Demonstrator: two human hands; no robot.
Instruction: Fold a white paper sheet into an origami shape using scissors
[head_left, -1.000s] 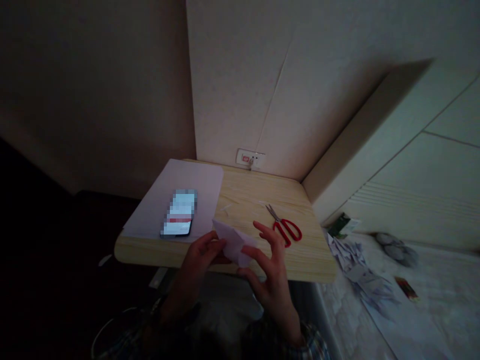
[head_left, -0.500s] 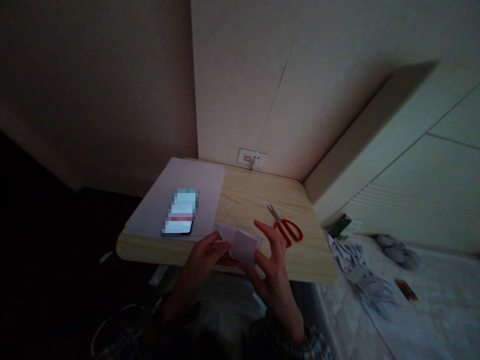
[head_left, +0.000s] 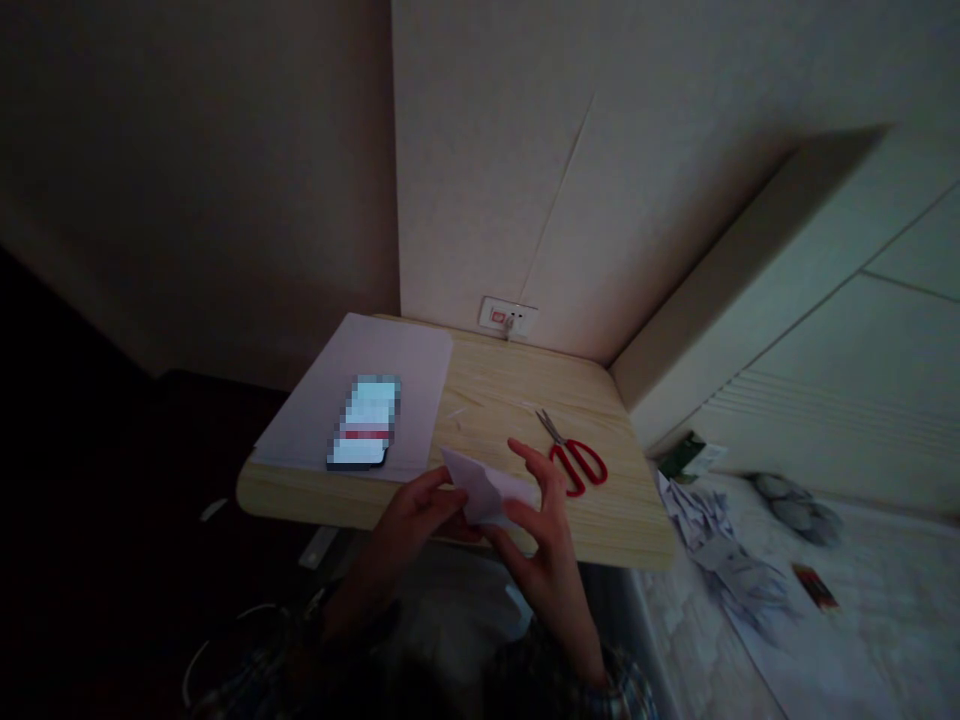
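A small folded piece of white paper (head_left: 484, 487) is held up over the table's front edge. My left hand (head_left: 421, 515) pinches its left side between thumb and fingers. From the right, my right hand (head_left: 541, 525) grips the lower right part with the thumb and a finger, while its index finger stretches up off the paper. The red-handled scissors (head_left: 574, 455) lie on the table just beyond my right hand, blades pointing away. Part of the paper is hidden behind my fingers.
A phone (head_left: 365, 420) with a lit screen rests on large white sheets (head_left: 409, 350) on the wooden table (head_left: 517, 385). A wall socket (head_left: 508, 317) is behind. Crumpled paper (head_left: 739, 570) and a grey bundle (head_left: 796, 507) lie on the bed (head_left: 885, 590) at right.
The paper's right flap has tilted, and its square face no longer faces me. My right thumb and fingers have shifted slightly on the paper; the left hand keeps its pinch.
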